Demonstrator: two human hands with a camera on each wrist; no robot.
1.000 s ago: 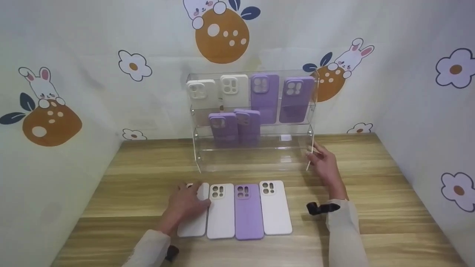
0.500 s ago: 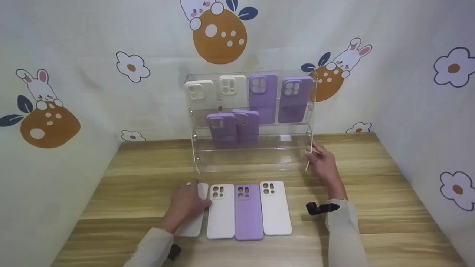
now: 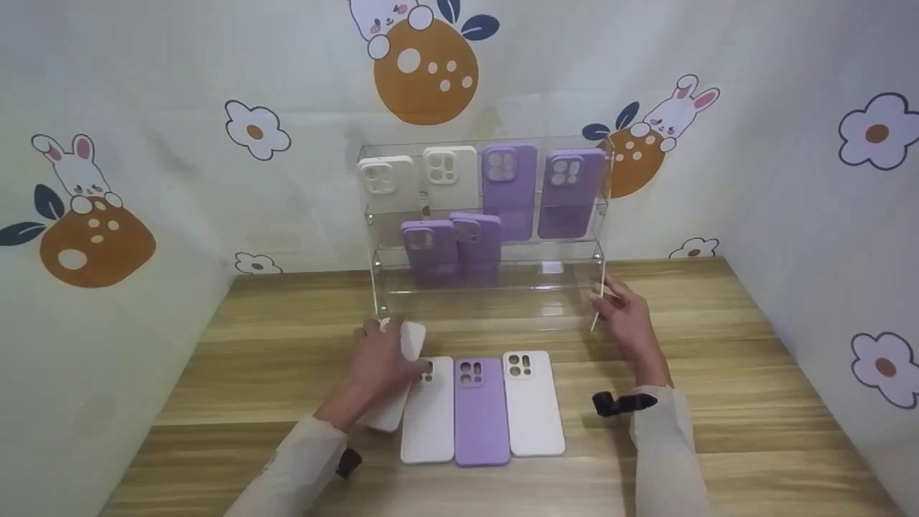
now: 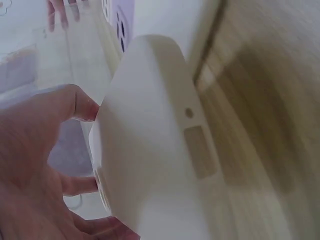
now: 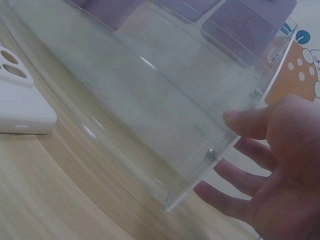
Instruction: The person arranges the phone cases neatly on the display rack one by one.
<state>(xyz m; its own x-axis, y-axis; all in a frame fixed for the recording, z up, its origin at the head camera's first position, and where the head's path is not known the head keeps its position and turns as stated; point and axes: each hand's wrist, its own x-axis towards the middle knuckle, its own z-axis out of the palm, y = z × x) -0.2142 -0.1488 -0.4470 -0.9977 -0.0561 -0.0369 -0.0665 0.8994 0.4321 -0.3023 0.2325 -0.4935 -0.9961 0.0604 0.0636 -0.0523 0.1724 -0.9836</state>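
Note:
My left hand (image 3: 380, 362) grips a white phone case (image 4: 145, 125) by its edges, thumb on one side and fingers on the other. The case is tilted above the table, its shadow below in the left wrist view. Beside it lie a white phone case (image 3: 427, 420), a purple phone case (image 3: 482, 420) and another white phone case (image 3: 537, 413). My right hand (image 3: 626, 316) pinches the right side panel of a clear tiered display stand (image 5: 150, 100), thumb inside and fingers outside.
White phone cases (image 3: 452, 172) and purple phone cases (image 3: 572, 197) stand on the top tier. Two purple phone cases (image 3: 429, 251) overlap on the tier below. A patterned wall cloth (image 3: 309, 72) hangs behind the wooden table (image 3: 287, 309).
My left hand has taken hold of the leftmost white phone case, lifted it and moved it forward toward the stand. The right hand has stayed on the stand's side panel.

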